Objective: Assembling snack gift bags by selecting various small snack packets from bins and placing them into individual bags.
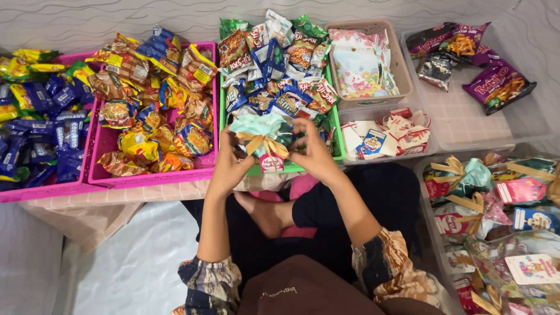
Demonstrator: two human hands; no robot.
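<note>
Gift bag (263, 135) gripped by both hands – green basket (337, 140) just behind

The floor (116, 274) is pale with a wavy pattern. Along its far side stand two pink baskets (153, 178) of snack packets, a green basket (274, 169), a beige basket (402, 81) and clear tubs (466, 125). A clear bin (429, 216) of ribboned gift bags sits at the right edge.

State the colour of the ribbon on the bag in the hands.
Gold ribbon, seen best in the head view.
</note>
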